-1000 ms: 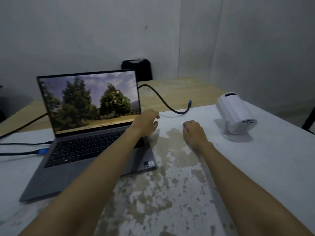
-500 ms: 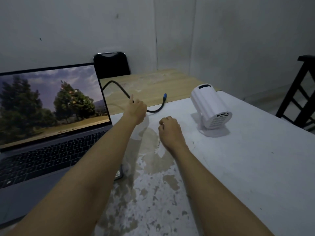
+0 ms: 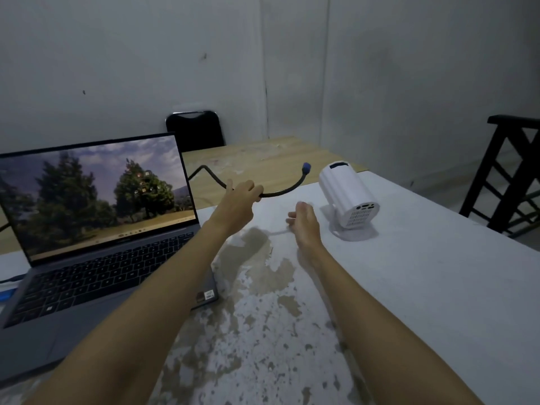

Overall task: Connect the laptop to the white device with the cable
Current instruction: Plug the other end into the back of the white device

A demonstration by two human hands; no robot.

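An open grey laptop (image 3: 96, 258) stands at the left of the table, its screen showing trees. The white device (image 3: 347, 200), a small cylinder on a stand, sits at the right with its port side facing me. A black cable (image 3: 283, 192) runs from behind the laptop's screen and ends in a blue plug (image 3: 306, 168) raised in the air. My left hand (image 3: 238, 200) grips the cable mid-length, lifted off the table. My right hand (image 3: 302, 222) hovers loosely curled and blurred, holding nothing, just left of the device.
The white tabletop (image 3: 423, 287) has worn brown patches in the middle. A wooden table (image 3: 263, 159) adjoins behind it, with a black chair (image 3: 194, 131) against the wall. A black wooden frame (image 3: 511, 176) stands at the right. Blue-tipped cables (image 3: 7, 293) lie left of the laptop.
My left hand closed on the cable and lifted it, so the blue plug rose off the table. My right hand lifted and moved toward the device.
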